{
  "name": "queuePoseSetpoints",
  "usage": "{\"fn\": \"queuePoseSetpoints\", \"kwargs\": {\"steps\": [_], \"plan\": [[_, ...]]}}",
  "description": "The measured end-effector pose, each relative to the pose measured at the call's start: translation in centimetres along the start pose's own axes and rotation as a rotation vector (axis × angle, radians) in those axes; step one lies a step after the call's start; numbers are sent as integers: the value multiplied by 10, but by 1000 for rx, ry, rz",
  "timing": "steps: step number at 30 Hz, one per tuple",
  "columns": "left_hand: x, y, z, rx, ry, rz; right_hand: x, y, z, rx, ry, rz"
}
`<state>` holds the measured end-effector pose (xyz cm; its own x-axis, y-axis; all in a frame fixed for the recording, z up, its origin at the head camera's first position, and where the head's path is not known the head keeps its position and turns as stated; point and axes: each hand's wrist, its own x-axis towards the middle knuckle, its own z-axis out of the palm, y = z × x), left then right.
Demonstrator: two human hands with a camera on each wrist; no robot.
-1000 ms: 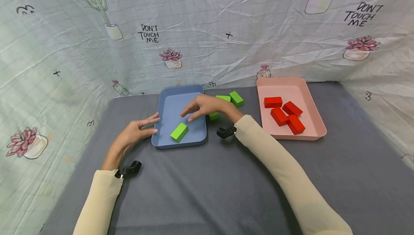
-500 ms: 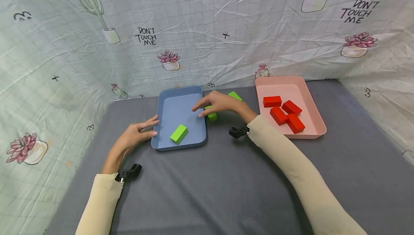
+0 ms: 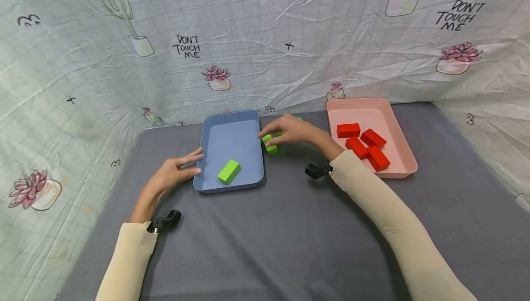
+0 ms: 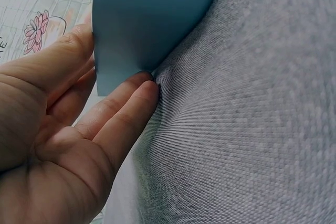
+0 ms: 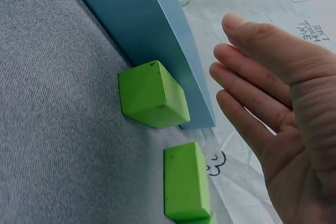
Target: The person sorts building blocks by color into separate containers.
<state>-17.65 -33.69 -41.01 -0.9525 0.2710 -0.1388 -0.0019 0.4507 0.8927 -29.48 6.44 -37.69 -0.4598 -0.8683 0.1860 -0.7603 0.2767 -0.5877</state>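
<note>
My left hand [image 3: 169, 175] rests its fingertips on the left side of a blue tray [image 3: 227, 135]. In the left wrist view, its extended fingers touch the tray's outer wall [image 4: 142, 30]. A green block [image 3: 229, 172] lies at a slant inside the tray. Right of the tray, my right hand [image 3: 293, 130] hovers over more green blocks, thumb and fingers apart and nothing between them. The nearest green block [image 5: 149, 95] stands close by the tray wall. Behind it shows a second green block [image 5: 185, 182]; the hand partly hides these in the head view.
A pink tray [image 3: 399, 153] stands to the right, holding several red blocks [image 3: 348, 130]. Both trays are on a grey cloth [image 3: 256, 236]. A printed white curtain [image 3: 265, 52] hangs behind and along the sides.
My right hand has moved right, from over the blue tray to above the green blocks beside it. The left hand stays at the tray's left side. The view has shifted slightly.
</note>
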Motion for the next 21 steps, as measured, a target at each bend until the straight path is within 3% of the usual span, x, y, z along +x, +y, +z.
{"fn": "queuePoseSetpoints", "kwargs": {"steps": [10,21], "plan": [[-1,1,-1,-7,1,-4,-14,-1,-12,33,58,53],[-2,2,0,-17,-7,-6,-32,10,-20,15,181,201]]}}
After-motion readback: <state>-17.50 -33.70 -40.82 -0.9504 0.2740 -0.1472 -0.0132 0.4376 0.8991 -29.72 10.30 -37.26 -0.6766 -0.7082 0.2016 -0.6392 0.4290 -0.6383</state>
